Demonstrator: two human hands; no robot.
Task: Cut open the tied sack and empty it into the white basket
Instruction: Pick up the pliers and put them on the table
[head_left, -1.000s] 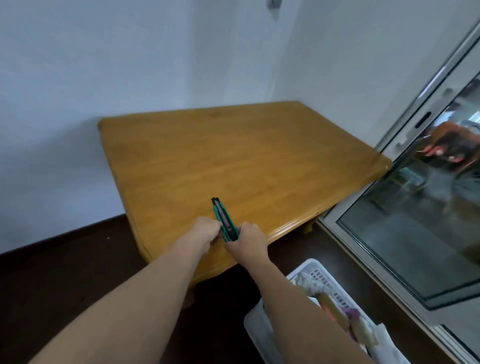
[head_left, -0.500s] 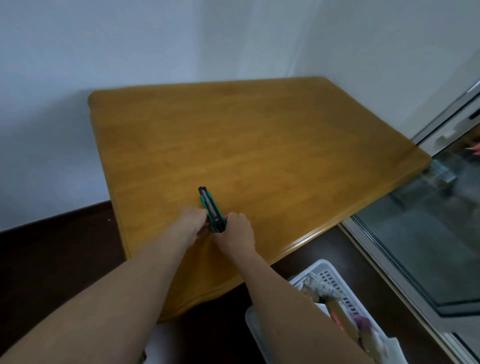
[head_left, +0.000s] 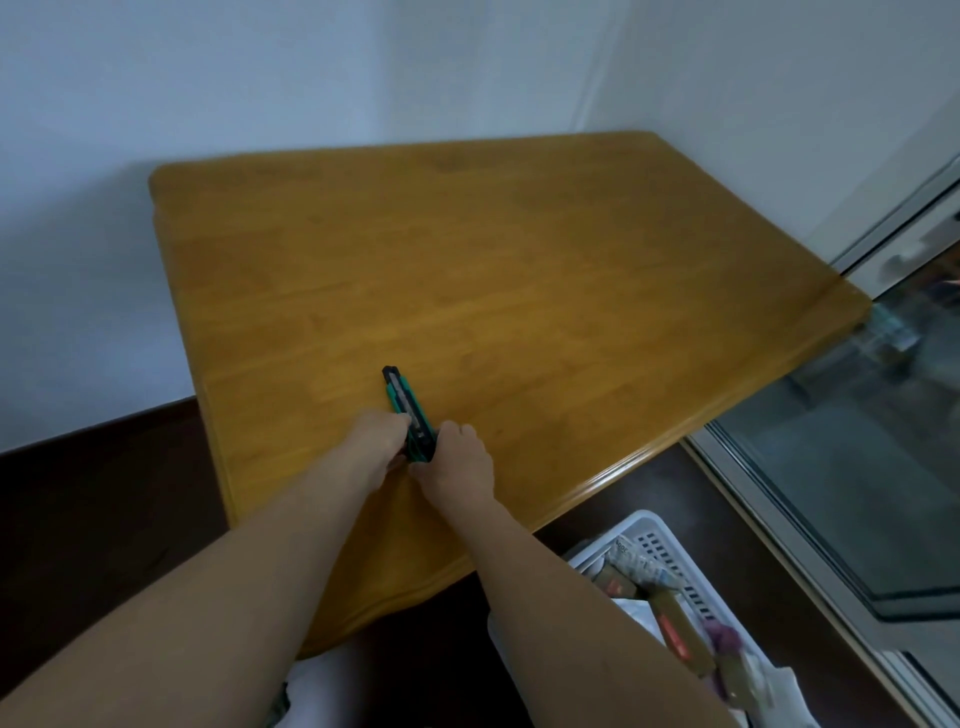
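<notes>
Both hands are gripping a green-and-black utility knife (head_left: 409, 415) over the near part of the wooden table (head_left: 519, 270). The left hand (head_left: 376, 441) is closing its fingers on the knife's rear end from nine o'clock, the right hand (head_left: 457, 460) from three o'clock. Its long axis is running from five o'clock up to eleven, black tip pointing away toward the wall. Down at four o'clock, on the dark floor, the white basket (head_left: 657, 540) is holding brown packets and crumpled wrappers.
</notes>
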